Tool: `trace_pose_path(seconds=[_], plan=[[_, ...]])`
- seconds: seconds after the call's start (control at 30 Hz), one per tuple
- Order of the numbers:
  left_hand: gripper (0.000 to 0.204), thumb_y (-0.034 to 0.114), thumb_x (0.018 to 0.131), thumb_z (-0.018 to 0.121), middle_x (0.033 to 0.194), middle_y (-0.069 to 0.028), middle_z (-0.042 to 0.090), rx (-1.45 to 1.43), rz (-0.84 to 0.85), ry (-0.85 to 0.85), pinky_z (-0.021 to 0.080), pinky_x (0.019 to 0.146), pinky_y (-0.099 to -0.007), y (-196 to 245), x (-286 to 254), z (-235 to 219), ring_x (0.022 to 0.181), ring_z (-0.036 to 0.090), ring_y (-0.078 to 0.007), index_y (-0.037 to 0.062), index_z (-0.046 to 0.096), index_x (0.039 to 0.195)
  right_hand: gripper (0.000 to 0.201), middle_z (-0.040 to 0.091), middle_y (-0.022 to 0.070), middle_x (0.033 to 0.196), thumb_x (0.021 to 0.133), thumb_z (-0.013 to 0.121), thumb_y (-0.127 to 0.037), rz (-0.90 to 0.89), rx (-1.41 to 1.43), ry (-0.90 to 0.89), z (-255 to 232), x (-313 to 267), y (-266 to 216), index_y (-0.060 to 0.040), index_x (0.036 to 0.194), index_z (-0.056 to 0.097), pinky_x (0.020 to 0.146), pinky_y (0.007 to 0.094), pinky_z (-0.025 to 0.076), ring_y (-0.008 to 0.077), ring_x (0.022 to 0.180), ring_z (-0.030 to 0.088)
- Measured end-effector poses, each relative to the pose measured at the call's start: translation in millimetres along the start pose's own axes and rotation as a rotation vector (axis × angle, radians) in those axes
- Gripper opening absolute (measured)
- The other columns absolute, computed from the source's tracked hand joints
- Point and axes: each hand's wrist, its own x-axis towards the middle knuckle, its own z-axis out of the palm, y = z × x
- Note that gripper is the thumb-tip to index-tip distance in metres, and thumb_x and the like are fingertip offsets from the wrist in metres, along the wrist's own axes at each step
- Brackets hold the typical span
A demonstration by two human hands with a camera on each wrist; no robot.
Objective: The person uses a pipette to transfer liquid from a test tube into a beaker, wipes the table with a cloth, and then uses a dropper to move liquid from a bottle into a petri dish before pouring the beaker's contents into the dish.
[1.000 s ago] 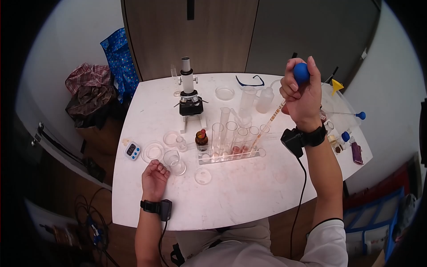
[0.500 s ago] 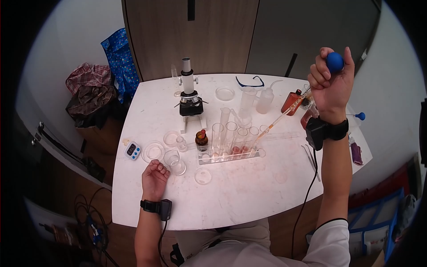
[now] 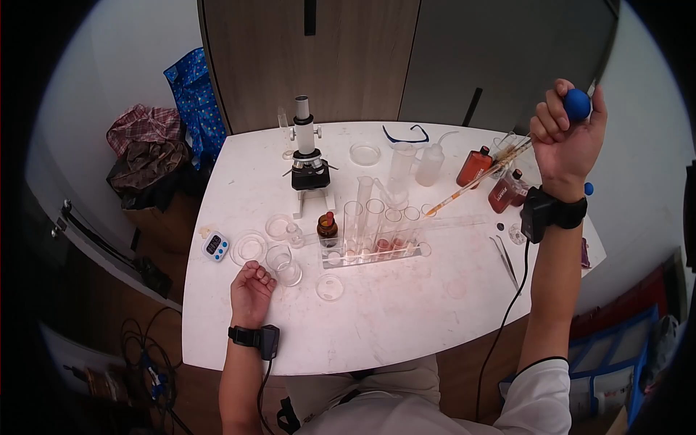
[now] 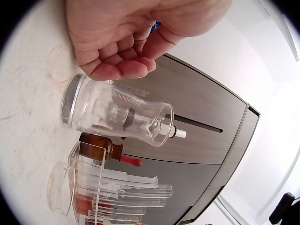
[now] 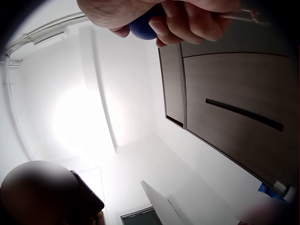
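Observation:
My right hand is raised at the table's right side and grips a glass pipette with a blue rubber bulb at its top. The pipette slants down to the left, its orange-tinted tip overlapping the mouth of the rightmost test tube in the head view. Several test tubes stand in a clear rack, some with reddish liquid at the bottom. Resting on the table, my left hand has loosely curled fingers and holds nothing. Right beside its fingertips stands a clear glass beaker.
A brown dropper bottle stands behind the rack, with a microscope farther back. Brown reagent bottles and tweezers are at the right. A timer and petri dishes lie left. A cable hangs from the right wrist.
My right hand has moved to the right with the pipette, which now leans lower, its tip drawn up from inside the rightmost tube to near its mouth. The left hand stays put.

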Motion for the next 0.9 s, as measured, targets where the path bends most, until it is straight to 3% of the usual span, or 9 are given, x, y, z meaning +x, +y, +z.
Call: trace_pose_path(seconds=[0.5, 0.9], plan=[[0.005, 0.008, 0.086, 0.051, 0.073, -0.0008, 0.052, 0.008, -0.009, 0.026, 0.045, 0.07, -0.0306, 0.7, -0.5, 3.6, 0.067, 0.05, -0.0147, 0.0089, 0.055, 0.089, 0.04, 0.03, -0.0033, 0.061, 0.097, 0.049, -0.045, -0.12, 0.092, -0.041, -18.1, -5.5, -40.4, -0.005, 0.093, 0.048, 0.046, 0.0237, 0.018, 0.0061, 0.05, 0.022], [0.006, 0.008, 0.087, 0.051, 0.074, -0.0012, 0.053, -0.004, -0.006, 0.016, 0.046, 0.071, -0.0308, 0.7, -0.5, 3.0, 0.069, 0.051, -0.015, 0.0086, 0.055, 0.09, 0.039, 0.028, -0.0033, 0.06, 0.097, 0.049, -0.043, -0.026, 0.169, -0.075, -16.3, -3.6, -12.0, -0.0052, 0.091, 0.048, 0.045, 0.0246, 0.018, 0.0066, 0.048, 0.02]])
